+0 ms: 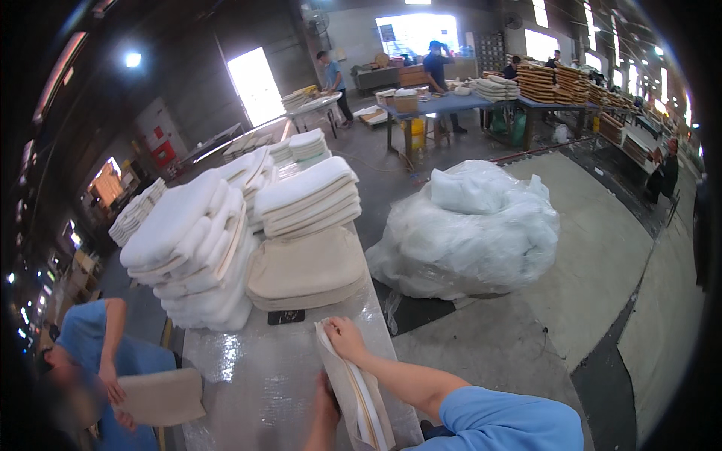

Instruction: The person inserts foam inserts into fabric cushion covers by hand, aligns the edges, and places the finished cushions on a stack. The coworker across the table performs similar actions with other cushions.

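A beige fabric cushion [353,391] stands on its edge on the table in front of me, its long open side upward. White padding shows between the two fabric edges. My right hand [344,338] is closed on the far end of the cushion, fingers bent over the fabric edge. Against its left side, my left hand [326,402] grips the cover lower down, its fingers partly hidden. Just beyond lies a black phone [286,317], beside a stack of flat beige cushions [304,270].
White pads [184,218] are piled high on the table's [248,376] left, with another white stack [308,195] behind the beige one. A large plastic-wrapped white bundle [474,233] sits on the floor to the right. At left, a co-worker [113,353] handles a beige cushion [162,398].
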`<action>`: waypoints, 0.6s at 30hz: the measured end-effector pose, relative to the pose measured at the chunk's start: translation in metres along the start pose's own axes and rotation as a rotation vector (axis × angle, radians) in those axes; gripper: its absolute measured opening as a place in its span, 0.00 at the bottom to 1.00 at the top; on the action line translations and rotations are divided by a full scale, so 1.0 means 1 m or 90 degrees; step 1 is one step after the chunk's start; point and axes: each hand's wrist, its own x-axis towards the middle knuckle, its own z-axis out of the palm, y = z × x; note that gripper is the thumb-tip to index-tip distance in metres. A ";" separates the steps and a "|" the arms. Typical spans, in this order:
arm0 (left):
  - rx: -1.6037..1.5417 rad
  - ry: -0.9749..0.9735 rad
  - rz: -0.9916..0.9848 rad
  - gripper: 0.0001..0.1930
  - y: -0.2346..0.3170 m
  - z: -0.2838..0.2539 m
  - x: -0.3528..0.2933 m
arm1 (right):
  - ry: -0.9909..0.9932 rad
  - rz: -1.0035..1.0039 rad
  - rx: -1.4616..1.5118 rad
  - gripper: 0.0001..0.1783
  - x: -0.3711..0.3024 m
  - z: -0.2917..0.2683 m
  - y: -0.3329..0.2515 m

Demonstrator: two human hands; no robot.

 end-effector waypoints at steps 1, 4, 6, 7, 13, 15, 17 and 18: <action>-0.003 0.019 -0.035 0.41 -0.008 -0.003 -0.002 | -0.007 0.001 0.013 0.18 -0.003 0.004 -0.003; -0.018 0.043 -0.090 0.43 -0.018 -0.001 -0.006 | -0.014 -0.014 0.040 0.18 -0.003 0.011 -0.012; -0.030 0.025 -0.086 0.44 -0.015 0.012 -0.010 | -0.003 -0.024 0.036 0.18 -0.004 0.007 -0.005; -0.009 0.052 -0.079 0.44 -0.013 0.017 -0.014 | -0.004 -0.023 0.038 0.18 -0.006 0.008 -0.007; -0.043 0.019 0.088 0.40 0.001 0.046 -0.024 | -0.008 -0.046 -0.007 0.16 -0.012 0.011 -0.012; -0.084 -0.033 0.172 0.39 0.016 0.045 -0.014 | 0.000 -0.039 -0.017 0.16 -0.016 0.017 -0.017; -0.106 -0.080 0.233 0.38 0.035 0.040 0.002 | 0.005 -0.069 -0.030 0.16 -0.017 0.024 -0.022; -0.109 -0.101 0.253 0.37 0.042 0.036 0.008 | 0.006 -0.084 -0.034 0.16 -0.018 0.028 -0.025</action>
